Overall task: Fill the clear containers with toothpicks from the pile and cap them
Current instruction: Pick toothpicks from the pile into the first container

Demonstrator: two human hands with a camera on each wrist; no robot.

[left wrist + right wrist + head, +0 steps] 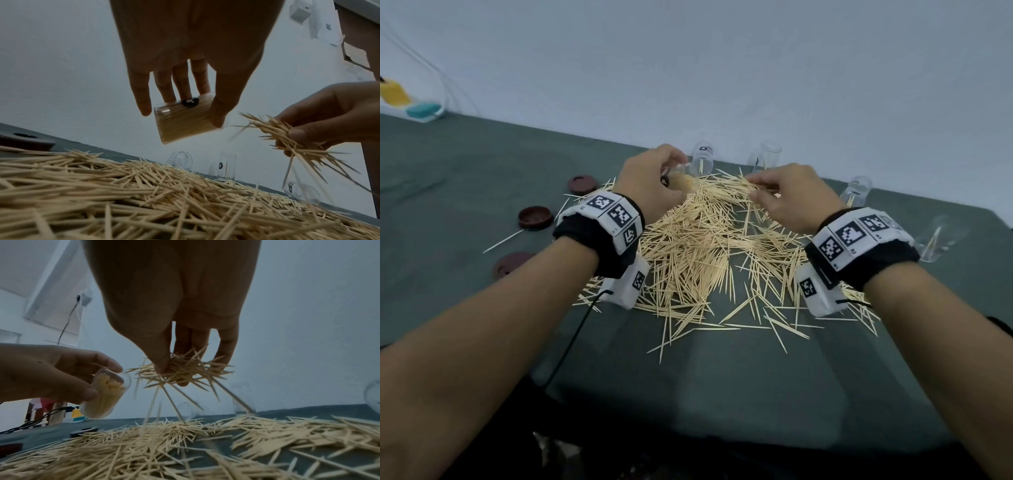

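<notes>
Toothpick pile [698,246] on green tablecloth [465,192], white wall [722,68]

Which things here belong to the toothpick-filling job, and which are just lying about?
Job:
- held container, in left hand
- bunch of toothpicks, in right hand
- toothpick pile
- empty containers
- brown caps

Lying about:
- yellow and teal items
- wall plug

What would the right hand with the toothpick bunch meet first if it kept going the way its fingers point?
Probably the open mouth of the clear container that the left hand grips tilted toward it. The right hand pinches its toothpick bunch just beside that rim, apart from it. Depth is unclear, so it may pass the rim.
</notes>
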